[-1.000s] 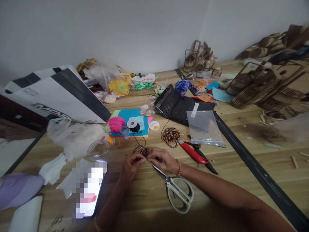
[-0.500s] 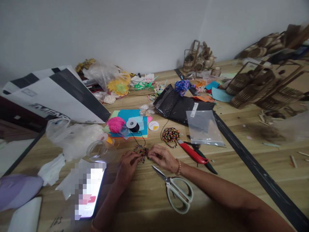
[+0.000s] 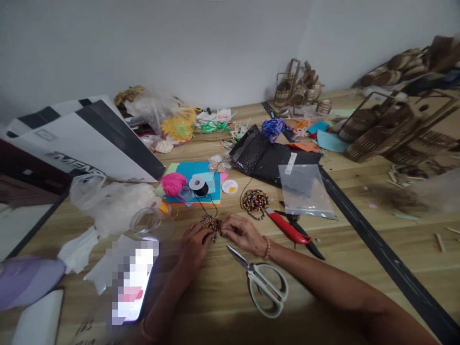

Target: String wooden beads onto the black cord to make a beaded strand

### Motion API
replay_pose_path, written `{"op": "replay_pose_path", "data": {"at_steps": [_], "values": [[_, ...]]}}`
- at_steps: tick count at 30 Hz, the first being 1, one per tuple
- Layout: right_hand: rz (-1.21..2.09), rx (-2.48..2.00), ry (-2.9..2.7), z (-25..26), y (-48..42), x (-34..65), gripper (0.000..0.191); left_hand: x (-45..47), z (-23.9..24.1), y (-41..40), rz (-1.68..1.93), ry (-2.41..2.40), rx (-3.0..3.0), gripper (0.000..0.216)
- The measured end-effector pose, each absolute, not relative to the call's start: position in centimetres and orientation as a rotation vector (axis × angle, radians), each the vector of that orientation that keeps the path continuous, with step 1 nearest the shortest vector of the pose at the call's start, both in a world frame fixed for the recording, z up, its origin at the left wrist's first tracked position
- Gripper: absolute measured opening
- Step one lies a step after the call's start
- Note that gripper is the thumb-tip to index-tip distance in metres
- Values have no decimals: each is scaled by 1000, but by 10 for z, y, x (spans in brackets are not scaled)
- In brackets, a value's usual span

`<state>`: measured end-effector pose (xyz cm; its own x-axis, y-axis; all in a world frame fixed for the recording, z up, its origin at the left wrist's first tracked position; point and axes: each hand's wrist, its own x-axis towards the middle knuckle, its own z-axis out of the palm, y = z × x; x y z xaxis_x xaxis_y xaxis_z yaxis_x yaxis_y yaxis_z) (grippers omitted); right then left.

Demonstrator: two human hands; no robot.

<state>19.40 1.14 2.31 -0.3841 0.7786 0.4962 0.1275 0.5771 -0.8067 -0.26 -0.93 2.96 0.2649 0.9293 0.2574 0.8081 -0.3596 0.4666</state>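
Holding one small beaded cluster (image 3: pixel 211 222) between them, the left hand (image 3: pixel 194 243) and right hand (image 3: pixel 244 234) were each closed on it in a narrow fingertip pinch, just below the centre of the frame at the wooden table (image 3: pixel 352 239). The cluster was a tight knot of tiny multicoloured beads, with a thin black cord (image 3: pixel 205 207) running up to one spool (image 3: pixel 199 186). Counted: two bead pieces, the second a looped coil (image 3: pixel 255 199) to the upper right; one pair of scissors (image 3: pixel 264 282); one red-handled cutter (image 3: pixel 287 227); one pink yarn ball (image 3: pixel 173 184).
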Motion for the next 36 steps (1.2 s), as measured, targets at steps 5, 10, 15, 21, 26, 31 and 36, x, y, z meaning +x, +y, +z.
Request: {"op": "replay_pose_path", "data": {"at_steps": [5,10,15,21,26,31,36], "values": [[906,-796,-1786,22,13,195,21,0,31,-9,684,1637,2271,10],[947,-824,-1763,20,14,196,21,1,30,-10,651,1677,2279,10],[959,-841,-1757,21,15,196,21,2,31,-11,693,1668,2276,9],[1140,-884,-1589,22,16,196,27,5,36,-11,629,1702,2230,10],[1303,-866,-1403,20,21,197,36,6,39,-11,847,1650,2092,8],[1221,-870,-1450,25,17,197,34,7,44,-12,979,1503,1466,10],[891,-761,-1759,33,5,195,21,7,46,-12,1037,1299,961,17]]}}
